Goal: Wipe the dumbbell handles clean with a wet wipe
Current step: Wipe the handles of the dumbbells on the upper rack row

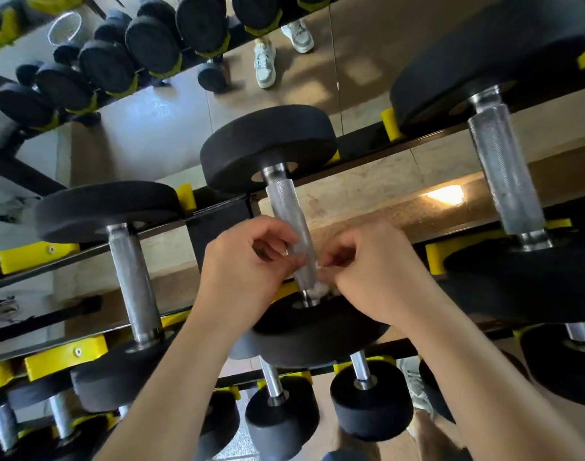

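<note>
A black dumbbell lies on the rack in the middle of the head view, its knurled metal handle (289, 221) running toward me. My left hand (247, 264) and my right hand (367, 267) meet at the near end of that handle, fingers curled. Between their fingertips they pinch a thin, see-through wet wipe (312, 266) draped over the handle, and a small white wad of it (319, 289) shows just below, by the near weight plate (317, 331). Most of the wipe is hidden by my fingers.
Another dumbbell (131, 281) lies to the left and a bigger one (505, 168) to the right, on a black rack with yellow cradles (63, 359). Smaller dumbbells (281, 414) fill the lower tier. A mirror behind reflects a second rack and a pair of shoes (267, 61).
</note>
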A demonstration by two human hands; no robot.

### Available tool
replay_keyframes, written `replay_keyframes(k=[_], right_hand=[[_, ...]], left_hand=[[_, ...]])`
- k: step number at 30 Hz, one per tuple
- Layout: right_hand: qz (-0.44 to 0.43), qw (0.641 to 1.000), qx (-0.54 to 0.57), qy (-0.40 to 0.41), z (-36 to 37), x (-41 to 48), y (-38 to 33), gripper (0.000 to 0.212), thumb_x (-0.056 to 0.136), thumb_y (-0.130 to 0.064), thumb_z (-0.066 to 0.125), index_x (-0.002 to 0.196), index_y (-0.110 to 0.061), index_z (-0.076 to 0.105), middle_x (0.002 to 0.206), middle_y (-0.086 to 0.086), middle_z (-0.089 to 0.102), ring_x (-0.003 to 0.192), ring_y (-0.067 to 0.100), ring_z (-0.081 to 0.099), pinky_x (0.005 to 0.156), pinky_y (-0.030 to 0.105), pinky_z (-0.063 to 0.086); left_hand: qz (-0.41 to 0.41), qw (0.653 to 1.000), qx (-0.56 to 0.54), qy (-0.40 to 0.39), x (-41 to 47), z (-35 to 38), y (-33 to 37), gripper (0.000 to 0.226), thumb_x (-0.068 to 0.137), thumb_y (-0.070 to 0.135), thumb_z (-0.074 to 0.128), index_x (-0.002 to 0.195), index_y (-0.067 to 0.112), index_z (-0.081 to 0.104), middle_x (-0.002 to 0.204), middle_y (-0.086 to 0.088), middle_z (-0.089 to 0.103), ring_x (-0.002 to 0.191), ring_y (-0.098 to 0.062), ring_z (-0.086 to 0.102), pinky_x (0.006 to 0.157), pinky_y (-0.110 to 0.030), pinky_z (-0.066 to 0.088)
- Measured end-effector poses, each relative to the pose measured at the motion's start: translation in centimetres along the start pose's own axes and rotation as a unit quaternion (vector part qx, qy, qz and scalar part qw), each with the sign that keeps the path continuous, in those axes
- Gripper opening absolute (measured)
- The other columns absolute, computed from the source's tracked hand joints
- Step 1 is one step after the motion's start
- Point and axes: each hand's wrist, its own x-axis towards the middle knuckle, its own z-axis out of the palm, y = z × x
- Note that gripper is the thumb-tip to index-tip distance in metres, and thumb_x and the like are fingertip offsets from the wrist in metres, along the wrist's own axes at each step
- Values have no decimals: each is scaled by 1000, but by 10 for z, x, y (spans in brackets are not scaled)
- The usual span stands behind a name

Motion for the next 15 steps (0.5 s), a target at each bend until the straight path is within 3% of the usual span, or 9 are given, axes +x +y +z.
replay_keyframes(k=[4,8,12,15], right_hand=[[-53,997,27,57,0,8,-12,12,85,-16,71,82,-28,73,75,-15,66,72,-1,61,70,9,47],[-54,998,-34,-14,0,1,-14,16,87,-19,68,83,-34,70,80,-18,64,75,-2,59,71,12,48],[-75,992,-29,96,2,12,-15,7,85,-20,71,79,-24,71,77,-12,62,69,1,56,72,13,45],[-61,997,-25,27,-1,9,-7,16,82,-15,73,70,-25,68,68,-16,63,71,-2,60,70,7,44]], left_hand=[[-18,999,-30,-10,6,-2,-3,29,67,9,84,75,32,68,76,13,67,71,-6,64,69,-17,54],[-38,998,-56,-18,7,-5,-5,28,73,2,78,76,28,71,74,7,70,71,-10,67,70,-23,57],[-27,998,-57,-21,8,-6,-5,29,75,0,77,74,29,70,73,8,70,68,-7,67,68,-19,56],[-27,998,-53,-19,9,-6,-6,30,74,0,77,73,29,70,70,10,69,67,-5,65,67,-16,53]])
